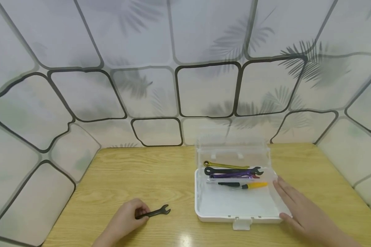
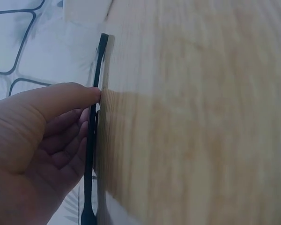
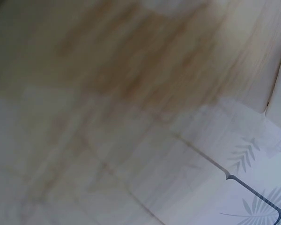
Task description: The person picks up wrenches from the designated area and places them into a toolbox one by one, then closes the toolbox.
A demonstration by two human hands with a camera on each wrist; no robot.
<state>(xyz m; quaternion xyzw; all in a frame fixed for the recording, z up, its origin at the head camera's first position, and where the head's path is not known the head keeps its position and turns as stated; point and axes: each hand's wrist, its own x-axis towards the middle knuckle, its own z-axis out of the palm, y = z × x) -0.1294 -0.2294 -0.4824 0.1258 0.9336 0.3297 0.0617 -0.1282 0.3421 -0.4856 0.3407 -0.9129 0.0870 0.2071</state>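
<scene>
My left hand (image 1: pixel 128 216) pinches a black wrench (image 1: pixel 159 211) low over the wooden table, left of the box. In the left wrist view, the thumb and fingers hold the wrench (image 2: pixel 90 154) by its shaft, close along the tabletop. My right hand (image 1: pixel 307 212) lies with extended fingers against the right side of a white plastic box (image 1: pixel 214 219), its thumb near the front corner. Inside the box are a yellow wrench (image 1: pixel 228 165), a black wrench (image 1: pixel 219 171), a purple wrench (image 1: pixel 232 175), a black-handled screwdriver (image 1: pixel 230 184) and a yellow-handled screwdriver (image 1: pixel 256 185).
The box's clear lid (image 1: pixel 235 144) stands raised at the back. A white latch (image 1: pixel 242 224) hangs at its front. Patterned wall covering (image 1: pixel 154 132) surrounds the wooden table (image 1: pixel 123 171) at the back and sides. Part of a red tool shows beneath the purple wrench.
</scene>
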